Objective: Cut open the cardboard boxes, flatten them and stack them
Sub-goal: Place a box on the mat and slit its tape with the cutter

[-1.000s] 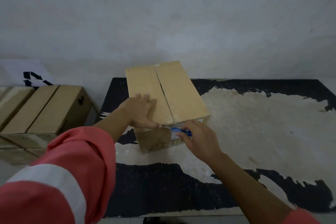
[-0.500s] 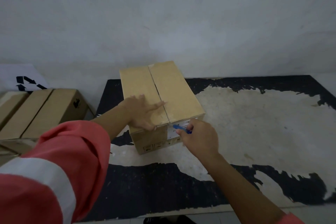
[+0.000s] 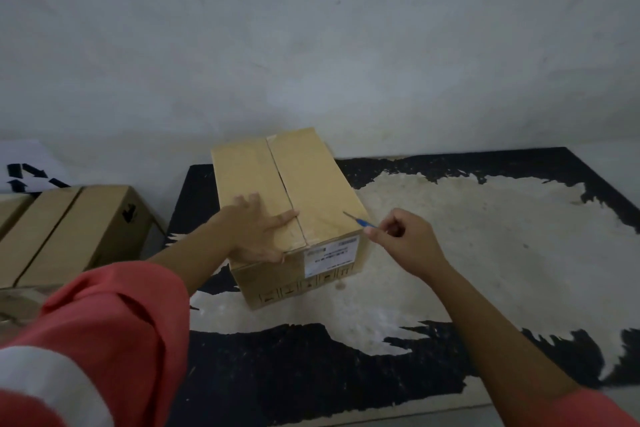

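Head view: one closed brown rectangular cardboard box (image 3: pixel 311 191) stands upright on the black surface (image 3: pixel 311 374), which is worn to pale patches, with its far end close to the grey wall. Both top flaps lie shut and meet along the centre seam. Whether that seam has been slit cannot be told, though the flaps show no lift worth noting.

The left hand (image 3: pixel 258 232) lies flat on the left flap near the front edge, fingers straight and spread, thumb reaching to the seam, pressing the box down. The right hand (image 3: pixel 405 241) pinches a small blue-handled cutter (image 3: pixel 360 221) between curled fingers. The thin blade points up and left over the right flap near the front right corner, off the seam. Contact with the cardboard cannot be confirmed.

A white printed label (image 3: pixel 330 256) sits on the front face. To the left, off the surface, further closed brown cardboard boxes (image 3: pixel 79 229) stand unflattened beside a white sheet with black recycling arrows (image 3: pixel 27 170).

Assessment: the task is at an early stage. No flattened box and no stack is visible. The box in hand is yet to be opened, collapsed and stacked, and the boxes at left await the same.
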